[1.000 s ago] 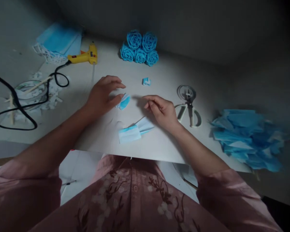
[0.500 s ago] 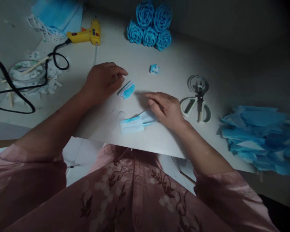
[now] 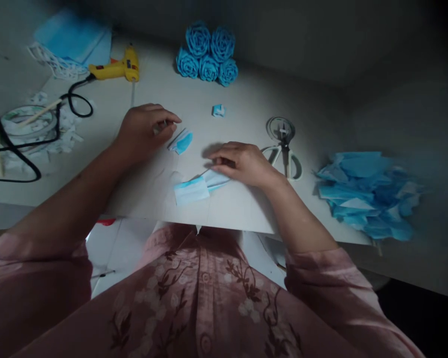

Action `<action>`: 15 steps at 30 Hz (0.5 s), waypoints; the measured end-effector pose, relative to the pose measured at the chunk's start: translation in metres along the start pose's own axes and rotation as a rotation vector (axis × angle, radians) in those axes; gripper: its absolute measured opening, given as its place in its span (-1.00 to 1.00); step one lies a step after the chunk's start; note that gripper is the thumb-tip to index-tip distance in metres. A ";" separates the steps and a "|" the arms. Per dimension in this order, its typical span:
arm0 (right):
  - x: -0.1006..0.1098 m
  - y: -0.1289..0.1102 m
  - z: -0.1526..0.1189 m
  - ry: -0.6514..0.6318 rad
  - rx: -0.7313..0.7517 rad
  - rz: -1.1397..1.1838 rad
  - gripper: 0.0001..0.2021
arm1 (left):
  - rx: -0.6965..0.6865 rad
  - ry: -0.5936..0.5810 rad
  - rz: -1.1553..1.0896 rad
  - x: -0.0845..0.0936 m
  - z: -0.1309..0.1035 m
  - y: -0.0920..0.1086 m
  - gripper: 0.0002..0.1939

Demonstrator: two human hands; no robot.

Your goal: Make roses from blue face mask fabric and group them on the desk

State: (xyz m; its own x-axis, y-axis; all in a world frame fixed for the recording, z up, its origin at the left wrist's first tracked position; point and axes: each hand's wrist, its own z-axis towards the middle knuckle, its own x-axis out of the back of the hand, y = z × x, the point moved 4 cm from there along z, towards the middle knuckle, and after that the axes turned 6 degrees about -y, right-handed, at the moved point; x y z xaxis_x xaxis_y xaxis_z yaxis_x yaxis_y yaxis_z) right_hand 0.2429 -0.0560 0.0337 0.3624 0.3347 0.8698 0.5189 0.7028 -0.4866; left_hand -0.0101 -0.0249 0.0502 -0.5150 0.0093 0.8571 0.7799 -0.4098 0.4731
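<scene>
My left hand (image 3: pixel 144 128) hovers over the table at the left, fingers loosely apart and holding nothing. Just beside its fingertips lies a small folded piece of blue-and-white mask fabric (image 3: pixel 182 142). My right hand (image 3: pixel 243 161) is low over the table, its fingers bent and a gap showing between thumb and forefinger. Under its thumb side are two overlapping pale blue mask-fabric pieces (image 3: pixel 192 192); whether the thumb touches them I cannot tell. Farther back sits a small rolled blue-and-white piece (image 3: pixel 218 110).
Several blue fabric roses (image 3: pixel 209 68) are stacked at the back. A yellow glue gun (image 3: pixel 114 70) with a black cord lies left, near face masks (image 3: pixel 74 40) and a tape roll (image 3: pixel 30 122). Scissors (image 3: pixel 286 155) rest at right, before a pile of blue fabric pieces (image 3: pixel 368 194).
The view has shifted, so the table things appear farther left. My right hand has come slightly nearer the overlapping pieces, its forefinger now more bent. My left hand stays by the folded piece.
</scene>
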 end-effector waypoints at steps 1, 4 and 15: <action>-0.001 -0.001 0.001 -0.023 0.015 -0.009 -0.70 | 0.006 -0.005 0.006 -0.001 0.001 -0.001 -0.57; -0.004 -0.005 0.002 -0.068 0.063 -0.021 -0.83 | 0.020 -0.025 0.032 -0.002 0.003 -0.005 -0.55; 0.000 0.014 0.001 0.105 -0.088 0.366 -0.73 | -0.088 -0.154 0.079 -0.030 0.008 -0.015 -0.65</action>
State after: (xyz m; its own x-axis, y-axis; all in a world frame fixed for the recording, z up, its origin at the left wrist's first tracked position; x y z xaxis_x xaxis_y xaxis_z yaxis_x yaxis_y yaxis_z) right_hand 0.2496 -0.0454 0.0264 0.6106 0.4844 0.6266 0.4035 0.4905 -0.7724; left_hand -0.0041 -0.0119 0.0189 -0.3879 0.1110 0.9150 0.7781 -0.4926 0.3897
